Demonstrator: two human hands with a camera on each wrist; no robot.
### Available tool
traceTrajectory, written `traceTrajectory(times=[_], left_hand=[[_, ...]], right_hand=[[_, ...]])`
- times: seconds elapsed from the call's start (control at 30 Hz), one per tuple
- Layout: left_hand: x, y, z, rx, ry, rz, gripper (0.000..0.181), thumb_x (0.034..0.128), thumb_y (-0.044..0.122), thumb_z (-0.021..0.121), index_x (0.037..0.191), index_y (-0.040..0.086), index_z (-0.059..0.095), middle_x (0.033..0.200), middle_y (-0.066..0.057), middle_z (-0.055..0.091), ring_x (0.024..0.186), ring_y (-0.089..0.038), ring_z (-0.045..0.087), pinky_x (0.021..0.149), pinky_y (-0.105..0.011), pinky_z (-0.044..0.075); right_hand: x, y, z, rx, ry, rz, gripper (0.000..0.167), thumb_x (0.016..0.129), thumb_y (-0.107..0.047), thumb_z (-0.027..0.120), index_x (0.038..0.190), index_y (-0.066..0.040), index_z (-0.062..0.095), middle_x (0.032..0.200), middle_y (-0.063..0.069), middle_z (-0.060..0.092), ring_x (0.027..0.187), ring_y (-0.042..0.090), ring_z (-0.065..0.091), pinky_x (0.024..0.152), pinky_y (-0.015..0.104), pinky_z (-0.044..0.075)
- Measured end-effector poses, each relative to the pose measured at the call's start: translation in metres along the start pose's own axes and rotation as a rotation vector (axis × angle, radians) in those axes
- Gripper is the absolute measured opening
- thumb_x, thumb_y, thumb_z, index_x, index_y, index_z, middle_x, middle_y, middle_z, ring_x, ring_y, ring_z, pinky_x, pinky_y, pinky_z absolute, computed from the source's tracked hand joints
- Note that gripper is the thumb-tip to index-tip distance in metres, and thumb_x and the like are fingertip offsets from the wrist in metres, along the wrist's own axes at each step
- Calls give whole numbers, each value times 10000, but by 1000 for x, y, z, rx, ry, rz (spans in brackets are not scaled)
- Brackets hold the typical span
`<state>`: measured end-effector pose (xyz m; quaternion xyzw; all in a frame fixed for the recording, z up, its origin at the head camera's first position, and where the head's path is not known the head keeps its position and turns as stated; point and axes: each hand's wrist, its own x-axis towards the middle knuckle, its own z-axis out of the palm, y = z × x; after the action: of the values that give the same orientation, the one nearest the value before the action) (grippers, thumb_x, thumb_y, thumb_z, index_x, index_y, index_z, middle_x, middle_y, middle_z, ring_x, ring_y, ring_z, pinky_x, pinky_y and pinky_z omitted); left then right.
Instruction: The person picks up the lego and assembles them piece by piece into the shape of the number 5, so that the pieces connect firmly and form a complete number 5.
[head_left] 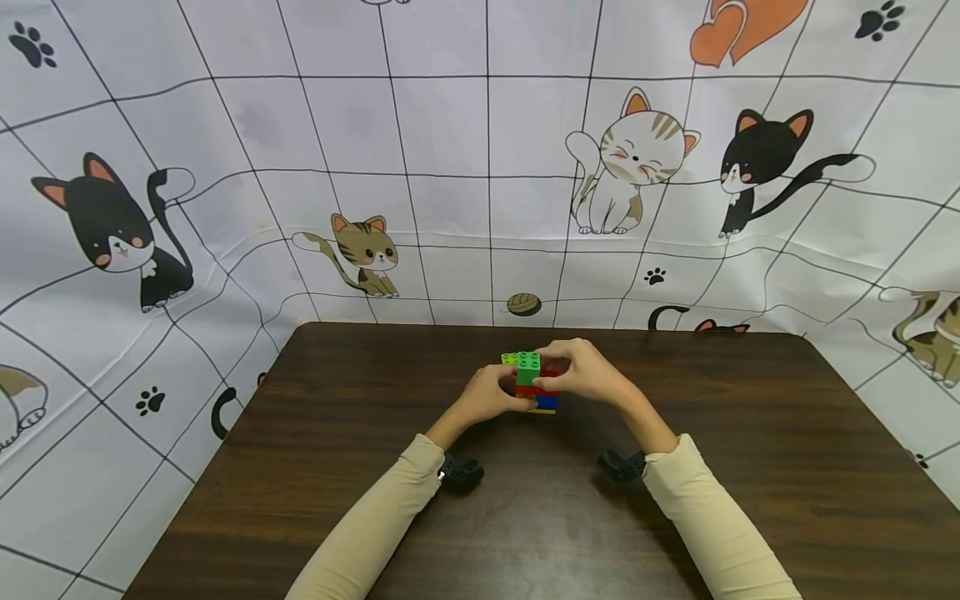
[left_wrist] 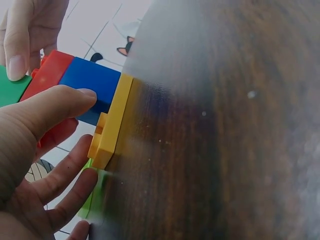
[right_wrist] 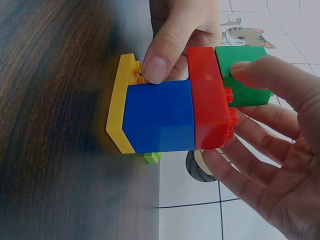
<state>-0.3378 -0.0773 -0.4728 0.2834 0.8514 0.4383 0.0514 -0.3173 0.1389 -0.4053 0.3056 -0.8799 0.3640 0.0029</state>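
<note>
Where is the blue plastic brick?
In the right wrist view, the blue brick sits between a flat yellow plastic brick, left, and a red plastic brick, right.

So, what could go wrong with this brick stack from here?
The green brick sits over one end of the red brick, which juts past the blue brick; pressing there might tip the stack or lever the red brick loose. If the left hand, its thumb on the blue brick, slipped while the right hand pushes, the stack could twist. The left hand's fingers might also nudge the lime brick behind.
</note>
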Motion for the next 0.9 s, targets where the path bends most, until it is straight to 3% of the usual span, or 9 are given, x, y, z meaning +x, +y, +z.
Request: traceTrajectory(times=[0.37,0.9], left_hand=[[-4,3,6,13,26,-8,410,846,258,842,1203,101,716,1101,-52,766,989,-179,704,851,-292,567],[-15,11,16,34,53,-38,394,847,288,838,1167,89,724,1075,-56,766,996,-201,695,883,-346,566]], right_hand=[[-7,-4,-1,21,-14,6,380,873,-153,795,1222,-19,727,1043,83,728,903,200,652,778,271,579],[-18,-7,-3,15,-33,-9,384,884,-161,798,1221,6,721,1065,123,727,913,214,662,794,331,604]])
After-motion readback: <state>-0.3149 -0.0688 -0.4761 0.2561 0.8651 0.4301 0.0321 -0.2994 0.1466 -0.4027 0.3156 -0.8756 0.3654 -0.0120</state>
